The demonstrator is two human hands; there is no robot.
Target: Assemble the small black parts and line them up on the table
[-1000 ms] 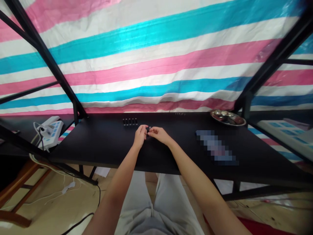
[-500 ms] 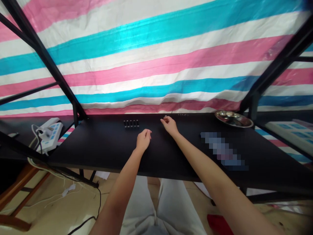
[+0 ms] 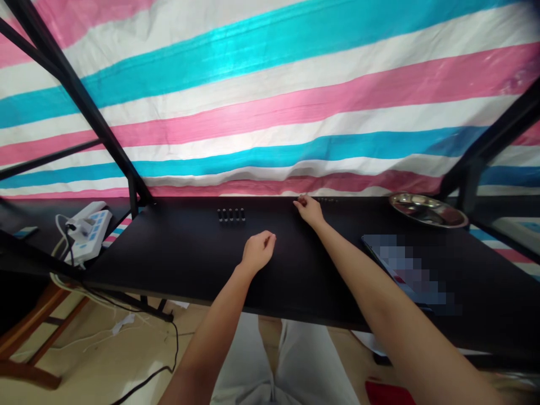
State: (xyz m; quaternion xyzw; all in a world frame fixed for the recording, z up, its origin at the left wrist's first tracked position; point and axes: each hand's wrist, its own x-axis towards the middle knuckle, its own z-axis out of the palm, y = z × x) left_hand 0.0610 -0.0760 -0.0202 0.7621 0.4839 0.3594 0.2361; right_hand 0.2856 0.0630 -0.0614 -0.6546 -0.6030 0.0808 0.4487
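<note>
My left hand (image 3: 258, 251) hovers over or rests on the black table, its thumb and fingers pressed together; whatever is in them, if anything, is hidden. My right hand (image 3: 311, 211) is closed in a pinch near the table's back edge, and I cannot make out what it holds. Just right of its knuckles lie several tiny shiny pieces (image 3: 329, 200). Left of both hands is a neat row of small dark cylinders with silvery ends (image 3: 231, 215), which neither hand touches.
A round metal dish (image 3: 458, 219) sits at the back right of the black table (image 3: 169, 253). A blurred-out flat device (image 3: 405, 273) lies beside my right forearm. Far left are a white power strip (image 3: 95, 233) and cables. Black frame posts flank the table before a striped sheet (image 3: 253, 124).
The view has shifted slightly. My right hand has moved right, closer to the tiny pieces at the back edge. My left hand has come a little right and nearer to me.
</note>
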